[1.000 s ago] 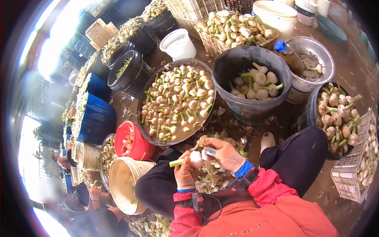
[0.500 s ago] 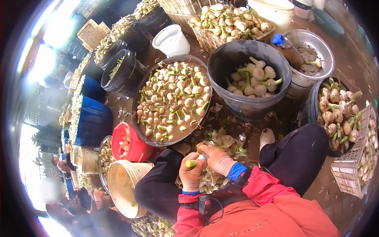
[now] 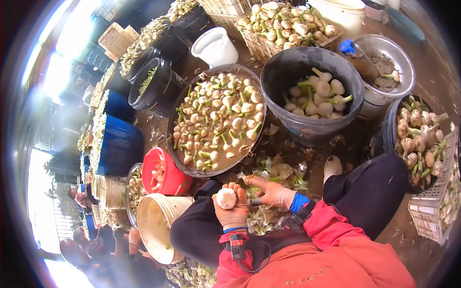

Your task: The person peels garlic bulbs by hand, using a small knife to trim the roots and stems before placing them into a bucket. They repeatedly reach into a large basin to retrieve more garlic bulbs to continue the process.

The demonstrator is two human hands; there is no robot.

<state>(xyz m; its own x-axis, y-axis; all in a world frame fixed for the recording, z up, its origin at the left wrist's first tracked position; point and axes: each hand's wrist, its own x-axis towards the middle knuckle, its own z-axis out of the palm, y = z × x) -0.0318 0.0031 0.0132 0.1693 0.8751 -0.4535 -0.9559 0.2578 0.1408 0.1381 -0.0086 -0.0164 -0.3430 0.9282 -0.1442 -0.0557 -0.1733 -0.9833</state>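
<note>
Outdoors, we are sitting low over a wet, muddy floor littered with peelings, with bright daylight glaring in at our left. Ahead of us, a wide metal basin is holding bulbs with green stalks soaking in murky water, and just beside it a dark bucket is holding cleaner white bulbs. A steel bowl with a blue-capped bottle leaning in it is standing farther right, and a black tub and a plastic crate of unpeeled bulbs are sitting at our right knee. A red bucket and a cream bucket are standing by our left leg. We are cupping a peeled white bulb in our left hand, the grip curled closed around it from below, with the bulb raised over our lap. Our right hand is lying just beside it, fingers loosely curled over the peelings; whether it is gripping anything, we cannot tell. Another person's hands are working at far left.
</note>
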